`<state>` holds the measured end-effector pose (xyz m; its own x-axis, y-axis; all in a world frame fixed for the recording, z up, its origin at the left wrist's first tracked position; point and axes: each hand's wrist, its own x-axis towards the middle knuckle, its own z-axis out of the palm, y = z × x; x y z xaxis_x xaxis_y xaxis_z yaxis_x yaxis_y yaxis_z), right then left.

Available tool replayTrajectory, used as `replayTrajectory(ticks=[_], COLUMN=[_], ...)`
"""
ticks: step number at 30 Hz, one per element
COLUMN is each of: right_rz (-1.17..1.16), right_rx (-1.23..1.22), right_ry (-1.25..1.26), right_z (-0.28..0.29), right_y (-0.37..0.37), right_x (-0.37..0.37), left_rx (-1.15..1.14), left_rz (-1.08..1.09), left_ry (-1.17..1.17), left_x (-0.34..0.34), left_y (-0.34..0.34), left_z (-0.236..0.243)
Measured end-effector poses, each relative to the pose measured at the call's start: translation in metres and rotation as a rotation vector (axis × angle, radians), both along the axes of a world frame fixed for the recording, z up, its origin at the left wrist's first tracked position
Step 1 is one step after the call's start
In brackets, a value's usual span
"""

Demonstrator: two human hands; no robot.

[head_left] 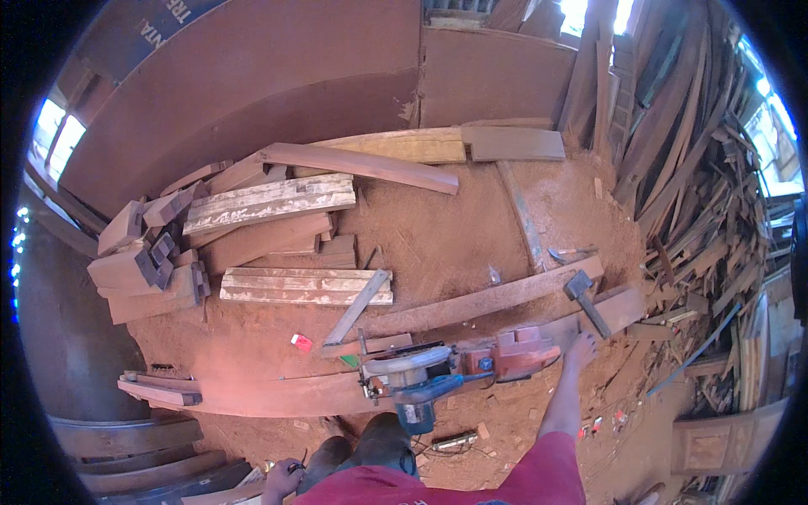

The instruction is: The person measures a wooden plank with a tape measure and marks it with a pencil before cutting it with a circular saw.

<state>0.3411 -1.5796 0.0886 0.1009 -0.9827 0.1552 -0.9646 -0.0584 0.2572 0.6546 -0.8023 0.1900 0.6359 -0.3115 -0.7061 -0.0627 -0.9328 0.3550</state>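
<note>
My left hand [284,476] is low at bottom centre beside my leg, closed on a small dark object I cannot make out. My right hand [579,349] reaches down to the board [627,303] with fingers apart, just below a mallet [593,303]. To its left sit a red power tool [518,353] and a blue circular saw [412,396] on a long reddish plank [278,391]. A small red packet [301,341] lies further left. Another long plank [446,307] runs behind the tools, with a claw hammer [572,252] near its right end.
Stacked boards [269,206] and wood blocks [143,269] lie at the back and left on the dusty work surface [429,236]. Loose timber [699,219] is heaped against the right side. Large sheets [320,67] stand behind. A corded tool [454,442] lies below the saw.
</note>
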Motion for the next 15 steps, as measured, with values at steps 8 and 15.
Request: replayTrajectory(ticks=[8,15], right_rz=[0.366,1.175], right_rx=[0.007,1.247], right_ry=[-1.14,-0.847], right_z=[0.166,0.175], right_y=[0.203,0.554], right_x=[0.19,0.372], left_rx=[-0.422,-0.763], left_rz=[0.551,0.498], left_ry=[0.137,0.103], left_x=[-0.006,0.064], left_y=[0.041,0.078], left_z=[-0.019,-0.005])
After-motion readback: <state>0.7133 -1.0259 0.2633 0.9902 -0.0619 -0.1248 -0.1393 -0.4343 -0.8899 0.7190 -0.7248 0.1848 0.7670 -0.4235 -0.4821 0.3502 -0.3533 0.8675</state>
